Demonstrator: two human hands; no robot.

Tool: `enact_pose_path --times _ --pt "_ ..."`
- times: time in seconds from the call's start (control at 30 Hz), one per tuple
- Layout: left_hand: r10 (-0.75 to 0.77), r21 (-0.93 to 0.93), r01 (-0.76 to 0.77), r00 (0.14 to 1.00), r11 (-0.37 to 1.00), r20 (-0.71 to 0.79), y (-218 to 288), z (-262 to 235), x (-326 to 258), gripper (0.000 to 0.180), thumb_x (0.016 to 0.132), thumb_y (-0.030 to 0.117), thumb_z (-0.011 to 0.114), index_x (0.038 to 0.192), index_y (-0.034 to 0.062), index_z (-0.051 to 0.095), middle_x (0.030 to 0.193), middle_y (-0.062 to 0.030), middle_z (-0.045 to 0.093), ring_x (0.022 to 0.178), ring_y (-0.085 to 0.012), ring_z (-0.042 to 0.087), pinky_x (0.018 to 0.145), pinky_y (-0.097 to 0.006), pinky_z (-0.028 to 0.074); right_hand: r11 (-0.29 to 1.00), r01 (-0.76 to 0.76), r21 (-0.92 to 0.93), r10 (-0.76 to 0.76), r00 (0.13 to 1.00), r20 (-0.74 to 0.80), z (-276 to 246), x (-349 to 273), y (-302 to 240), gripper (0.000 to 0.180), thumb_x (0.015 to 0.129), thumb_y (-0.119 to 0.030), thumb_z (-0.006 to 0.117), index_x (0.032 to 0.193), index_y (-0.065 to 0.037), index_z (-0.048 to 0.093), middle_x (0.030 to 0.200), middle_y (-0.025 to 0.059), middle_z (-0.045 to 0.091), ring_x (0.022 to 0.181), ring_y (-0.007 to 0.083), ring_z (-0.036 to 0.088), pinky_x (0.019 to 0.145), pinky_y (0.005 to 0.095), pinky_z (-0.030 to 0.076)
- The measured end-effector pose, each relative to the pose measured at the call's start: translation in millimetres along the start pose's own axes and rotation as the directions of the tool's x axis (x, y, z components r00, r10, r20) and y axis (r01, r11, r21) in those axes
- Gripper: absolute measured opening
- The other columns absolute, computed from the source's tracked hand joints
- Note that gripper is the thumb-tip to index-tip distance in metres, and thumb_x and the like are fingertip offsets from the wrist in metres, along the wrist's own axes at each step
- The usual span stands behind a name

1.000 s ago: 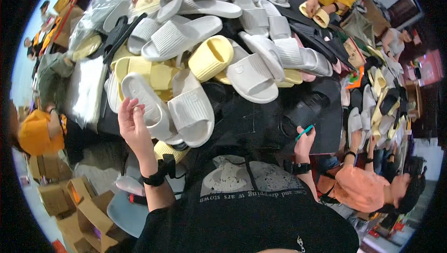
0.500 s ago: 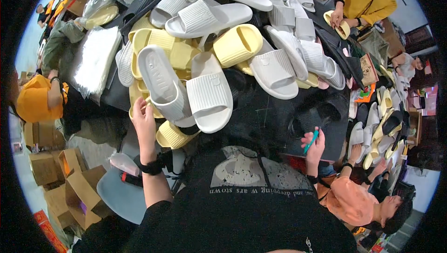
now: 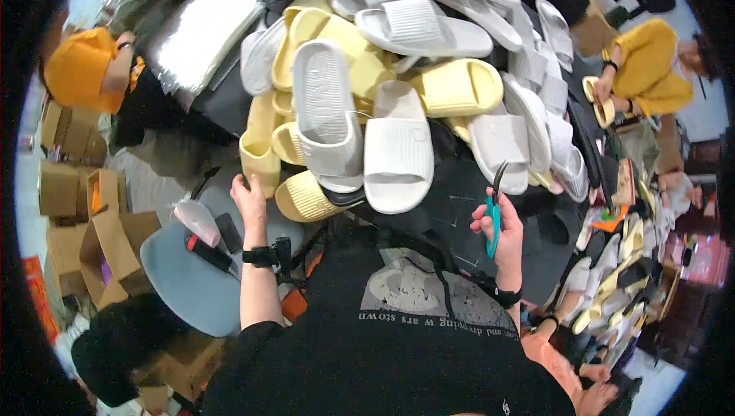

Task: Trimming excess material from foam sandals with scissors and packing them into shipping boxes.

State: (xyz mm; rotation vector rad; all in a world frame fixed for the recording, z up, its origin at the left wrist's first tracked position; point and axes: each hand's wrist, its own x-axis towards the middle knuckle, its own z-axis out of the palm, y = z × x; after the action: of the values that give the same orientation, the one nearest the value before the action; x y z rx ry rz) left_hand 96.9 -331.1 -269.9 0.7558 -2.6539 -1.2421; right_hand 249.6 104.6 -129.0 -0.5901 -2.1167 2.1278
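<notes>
My left hand [image 3: 249, 201] is closed at the lower end of a yellow slide slipper [image 3: 260, 157], at the near left of the pile; some fingers are hidden. In my right hand [image 3: 505, 234] is a pair of scissors [image 3: 492, 226] with turquoise handles, its dark blades pointing up and away. Between my hands lie two grey-white slippers, one showing its inside [image 3: 325, 109] and one with its ribbed strap up [image 3: 398, 152]. A thin loop runs between these two. Another yellow slipper [image 3: 306, 198] lies below them by the table edge.
More grey and yellow slippers [image 3: 429, 29] heap up on the black table [image 3: 459, 217]. Clear plastic bags [image 3: 203, 40] lie at the far left. A grey-blue chair [image 3: 187, 282] and cardboard boxes [image 3: 111, 251] stand left. A person in yellow [image 3: 651, 63] handles a yellow slipper at far right.
My view has shifted, so the pile appears farther right. My right hand has raised the scissors, and their blades now show. My left hand is now lower on the yellow slipper.
</notes>
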Motion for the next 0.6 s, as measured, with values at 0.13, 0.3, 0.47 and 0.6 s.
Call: enact_pose_path --times 0.13,0.3,0.47,0.6 --pt "-0.290 -0.240 0.281 0.957 0.929 -0.004 -41 -1 4 0.065 0.084 0.035 0.058 0.131 -0.0025 0.032 0.120 -0.0200 0.046 0.112 -0.0283 0.044 0.095 -0.036 0.035 1.000 0.000 -0.026 0.003 0.993 0.121 29 13 -2 0.053 0.083 -0.016 0.063 0.129 -0.003 0.040 0.090 0.0069 0.058 0.071 0.0115 0.059 0.062 0.0231 0.048" --pt "-0.177 -0.746 0.527 0.847 0.406 0.502 -34 17 9 0.050 0.089 0.036 0.052 0.125 0.0024 0.040 0.120 -0.0109 0.051 0.107 -0.0215 0.051 0.086 -0.036 0.044 0.996 -0.087 0.003 0.085 0.981 0.172 62 28 -1 0.065 0.073 -0.007 0.071 0.129 -0.003 0.036 0.095 0.0053 0.055 0.078 0.0106 0.056 0.070 0.0221 0.046" --pt "-0.163 -0.770 0.536 0.842 0.345 0.514 -21 43 -17 0.044 0.091 0.019 0.051 0.129 0.0047 0.035 0.119 -0.0106 0.051 0.102 -0.0225 0.054 0.085 -0.035 0.047 0.986 0.025 -0.162 0.003 0.986 0.170 86 40 4 0.078 0.065 -0.009 0.077 0.127 0.001 0.033 0.102 0.0067 0.051 0.089 0.0125 0.050 0.079 0.0246 0.042" --pt "-0.228 -0.788 0.478 0.878 0.388 0.420 -7 48 -27 0.042 0.089 0.013 0.052 0.126 0.0018 0.036 0.116 -0.0101 0.052 0.100 -0.0214 0.053 0.085 -0.034 0.046 0.966 0.056 -0.253 -0.033 0.995 0.095 84 54 8 0.070 0.070 -0.001 0.065 0.129 0.004 0.028 0.115 0.0107 0.049 0.101 0.0167 0.050 0.088 0.0288 0.040"
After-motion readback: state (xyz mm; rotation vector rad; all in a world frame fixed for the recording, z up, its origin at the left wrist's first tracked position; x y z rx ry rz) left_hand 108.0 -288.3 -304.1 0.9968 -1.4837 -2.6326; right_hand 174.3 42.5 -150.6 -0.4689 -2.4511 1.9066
